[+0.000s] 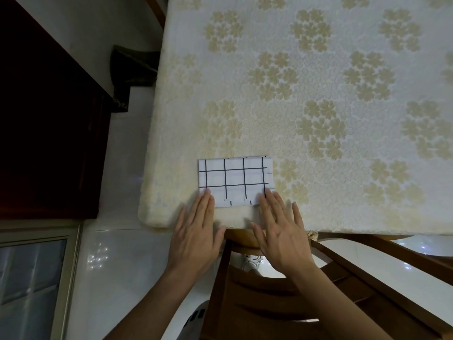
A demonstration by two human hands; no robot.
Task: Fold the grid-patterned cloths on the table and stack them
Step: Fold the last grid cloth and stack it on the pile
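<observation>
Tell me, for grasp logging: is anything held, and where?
Nothing is gripped: left hand and right hand lie flat, fingertips pressing the near corners of the grid-patterned cloth.

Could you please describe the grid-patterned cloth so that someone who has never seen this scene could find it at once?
Start at the table with the cream floral tablecloth. Near its front-left corner lies a folded rectangular cloth, left hand and right hand touching its near corners. It alone is white with black grid lines.
</observation>
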